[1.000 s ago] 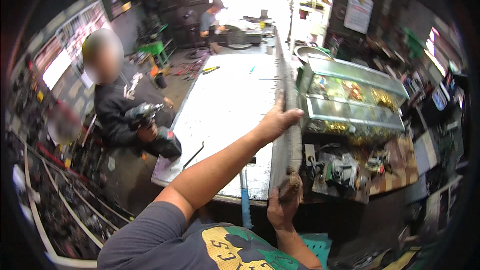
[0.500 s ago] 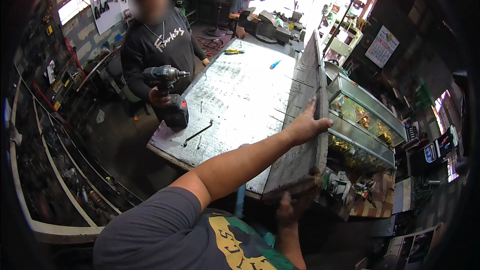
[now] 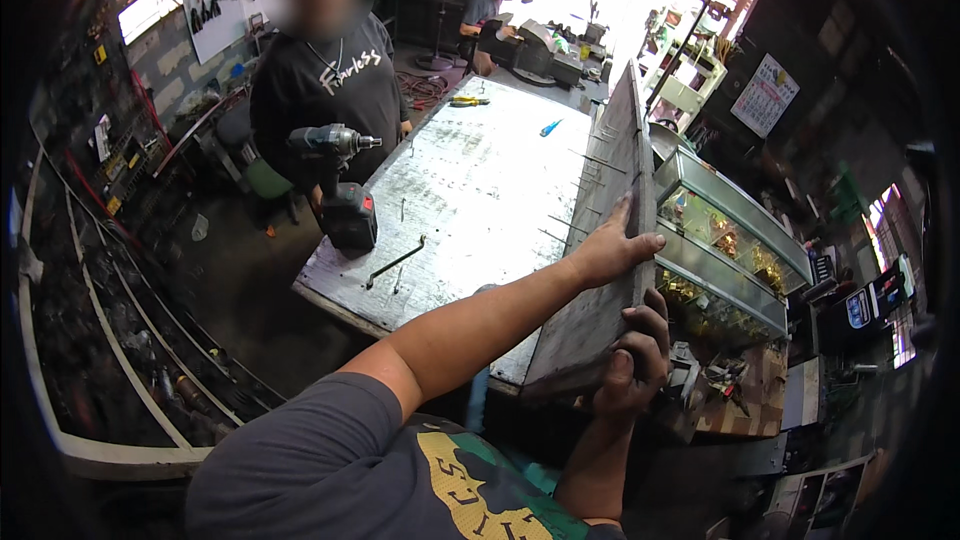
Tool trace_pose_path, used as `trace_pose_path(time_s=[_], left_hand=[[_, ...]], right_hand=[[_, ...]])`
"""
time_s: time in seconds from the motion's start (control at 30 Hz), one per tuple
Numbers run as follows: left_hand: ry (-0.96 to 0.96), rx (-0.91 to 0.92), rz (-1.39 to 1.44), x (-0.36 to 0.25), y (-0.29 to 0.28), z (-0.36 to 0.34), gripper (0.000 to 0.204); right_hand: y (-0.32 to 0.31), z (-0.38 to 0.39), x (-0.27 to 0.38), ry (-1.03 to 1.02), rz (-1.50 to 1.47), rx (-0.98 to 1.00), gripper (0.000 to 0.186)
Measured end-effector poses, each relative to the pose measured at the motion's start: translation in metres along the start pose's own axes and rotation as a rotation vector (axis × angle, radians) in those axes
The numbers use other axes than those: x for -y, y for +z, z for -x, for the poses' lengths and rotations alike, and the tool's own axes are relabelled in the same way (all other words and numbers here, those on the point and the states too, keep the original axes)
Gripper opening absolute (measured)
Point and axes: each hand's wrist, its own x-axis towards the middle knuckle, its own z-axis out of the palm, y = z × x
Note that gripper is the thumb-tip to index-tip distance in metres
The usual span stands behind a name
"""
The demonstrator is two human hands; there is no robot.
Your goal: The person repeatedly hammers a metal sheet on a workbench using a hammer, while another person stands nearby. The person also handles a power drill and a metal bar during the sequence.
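While the wooden board [image 3: 590, 325] stands on edge, tilted, along the right side of the worktable [image 3: 480, 175], the left hand [image 3: 618, 240] grips its upper edge, fingers on the inner face, thumb over the rim. The right hand [image 3: 635, 360] sits at the near end with fingers bent; whether it grips, I cannot tell. Thin metal rods [image 3: 602, 162] jut from the board's inner face.
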Motion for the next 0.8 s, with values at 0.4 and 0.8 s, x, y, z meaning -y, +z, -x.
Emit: trace_pose_path(time_s=[0.4, 0.8], left_hand=[[0.002, 0.009, 0.024, -0.001, -0.003, 0.006, 0.139], [0.193, -0.020, -0.192, 0.067, -0.103, 0.216, 0.065]], right_hand=[[0.002, 0.002, 0.001, 0.011, 0.008, -0.028, 0.033], [0.003, 0.003, -0.001, 0.014, -0.010, -0.036, 0.048]])
